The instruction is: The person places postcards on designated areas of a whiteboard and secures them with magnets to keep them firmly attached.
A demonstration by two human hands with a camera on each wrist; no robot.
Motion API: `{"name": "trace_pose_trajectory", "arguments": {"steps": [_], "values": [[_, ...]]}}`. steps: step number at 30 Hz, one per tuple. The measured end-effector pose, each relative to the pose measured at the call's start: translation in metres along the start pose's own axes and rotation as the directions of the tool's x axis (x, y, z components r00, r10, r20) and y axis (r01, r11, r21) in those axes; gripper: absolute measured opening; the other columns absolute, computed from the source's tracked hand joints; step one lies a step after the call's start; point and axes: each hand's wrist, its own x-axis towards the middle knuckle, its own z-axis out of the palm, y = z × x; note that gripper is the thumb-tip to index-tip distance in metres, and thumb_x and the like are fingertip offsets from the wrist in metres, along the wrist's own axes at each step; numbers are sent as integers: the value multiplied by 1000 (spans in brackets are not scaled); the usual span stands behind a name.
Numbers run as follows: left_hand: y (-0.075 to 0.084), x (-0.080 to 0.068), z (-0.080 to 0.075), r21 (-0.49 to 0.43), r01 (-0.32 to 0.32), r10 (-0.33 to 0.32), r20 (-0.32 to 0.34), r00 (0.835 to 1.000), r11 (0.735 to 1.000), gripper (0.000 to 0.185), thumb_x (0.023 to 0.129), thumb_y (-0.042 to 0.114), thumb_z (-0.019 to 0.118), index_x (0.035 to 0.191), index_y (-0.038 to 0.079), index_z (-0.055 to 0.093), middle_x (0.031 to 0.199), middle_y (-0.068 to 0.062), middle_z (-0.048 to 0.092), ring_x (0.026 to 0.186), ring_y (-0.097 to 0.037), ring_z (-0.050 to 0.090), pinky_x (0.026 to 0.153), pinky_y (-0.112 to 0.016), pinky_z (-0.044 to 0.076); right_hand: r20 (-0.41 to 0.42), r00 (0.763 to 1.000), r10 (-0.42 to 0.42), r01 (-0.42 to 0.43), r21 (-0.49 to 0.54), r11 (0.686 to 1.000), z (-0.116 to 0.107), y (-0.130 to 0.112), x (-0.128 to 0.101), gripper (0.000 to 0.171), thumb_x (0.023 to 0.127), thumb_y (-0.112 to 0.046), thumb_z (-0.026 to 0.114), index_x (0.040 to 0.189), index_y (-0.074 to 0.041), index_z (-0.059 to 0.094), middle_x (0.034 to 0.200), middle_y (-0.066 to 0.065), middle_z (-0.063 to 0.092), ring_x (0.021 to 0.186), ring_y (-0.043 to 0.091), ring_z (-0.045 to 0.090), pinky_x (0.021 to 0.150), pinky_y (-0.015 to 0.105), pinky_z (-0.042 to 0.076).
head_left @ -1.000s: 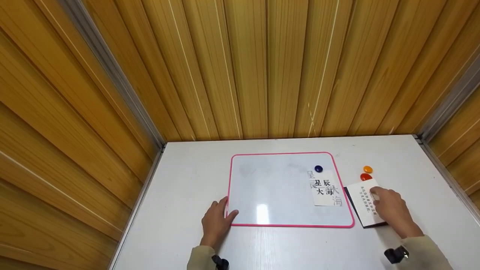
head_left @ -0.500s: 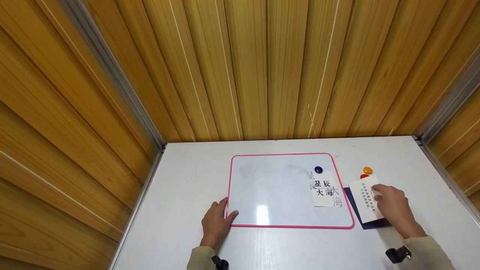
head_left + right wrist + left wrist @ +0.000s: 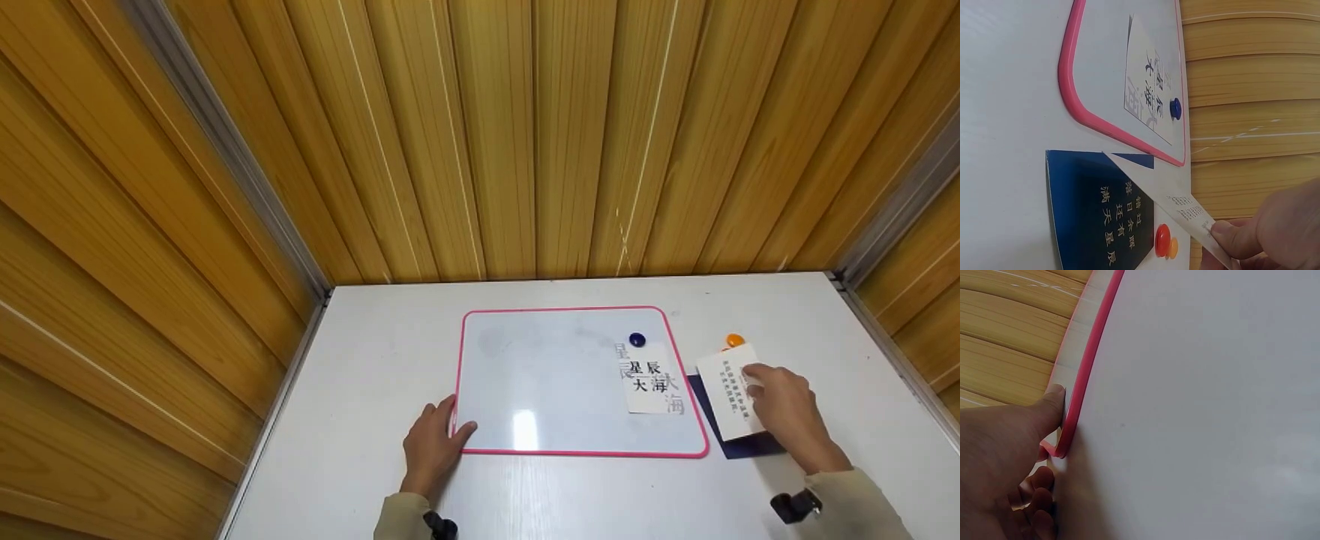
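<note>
My right hand point(image 3: 787, 409) pinches a white card point(image 3: 729, 390) with small printed characters by its right edge. In the right wrist view the card tilts up over a dark blue card point(image 3: 1095, 208) with gold characters. My left hand point(image 3: 433, 446) grips the lower left corner of a whiteboard point(image 3: 540, 375) with a pink frame. Its thumb lies on the frame, and its other fingers are at the board's left side. A white card with large black characters point(image 3: 646, 397) lies on the board's right part, a dark blue round magnet point(image 3: 637, 340) at its top.
An orange magnet point(image 3: 736, 340) and a red magnet point(image 3: 1162, 240) sit beyond the pinched card, the red one mostly covered by it in the head view. Wood-look panels point(image 3: 495, 142) rise behind the white table point(image 3: 375, 360).
My right hand has raised the white card and shifted it slightly away from me, so more of the dark blue card shows. My left hand and the whiteboard have stayed put.
</note>
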Motion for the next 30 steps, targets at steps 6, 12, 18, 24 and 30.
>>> {"name": "trace_pose_trajectory", "arguments": {"steps": [6, 12, 18, 24, 30], "values": [[1, 0, 0, 2, -2, 2, 6, 1000, 1000, 63, 85, 41, 83, 136, 8, 65, 95, -6, 62, 76, -21, 56, 74, -47, 52, -2, 1000, -8, 8, -1, 1000, 0, -2, 1, 37, 89, 15, 63, 125, 16, 60, 114, 43, 59, 92, 48, 62, 72, 55, 49], [2, 0, -1, -6, 12, -12, 20, 1000, 1000, 63, 85, 40, 83, 137, 8, 64, 93, -4, 60, 74, -17, 50, 73, -44, 50, -8, 1000, -19, 19, 6, 1000, 0, -5, 3, 37, 89, 15, 63, 126, 17, 60, 112, 43, 59, 95, 51, 62, 74, 58, 49], [1, -1, -1, 0, 11, -11, 29, 1000, 1000, 63, 85, 41, 83, 137, 9, 64, 94, -5, 60, 75, -18, 52, 73, -45, 50, -19, 999, -47, 47, 9, 999, 1, -8, 7, 36, 88, 16, 63, 124, 16, 61, 111, 43, 60, 95, 52, 62, 73, 59, 49], [1, -1, -1, 1, 5, -5, 24, 1000, 1000, 63, 85, 40, 83, 137, 9, 64, 97, -6, 63, 78, -19, 56, 75, -46, 52, -33, 996, -82, 83, 9, 997, 3, -13, 10, 36, 87, 17, 65, 122, 15, 63, 108, 42, 61, 96, 53, 62, 69, 56, 49], [1, -2, 0, -8, -5, 5, 20, 1000, 1000, 62, 87, 39, 82, 137, 8, 63, 101, -8, 65, 83, -23, 60, 79, -49, 52, -27, 996, -85, 86, 11, 996, 6, -21, 12, 37, 88, 16, 65, 124, 15, 62, 104, 38, 62, 92, 49, 65, 68, 52, 51]]}}
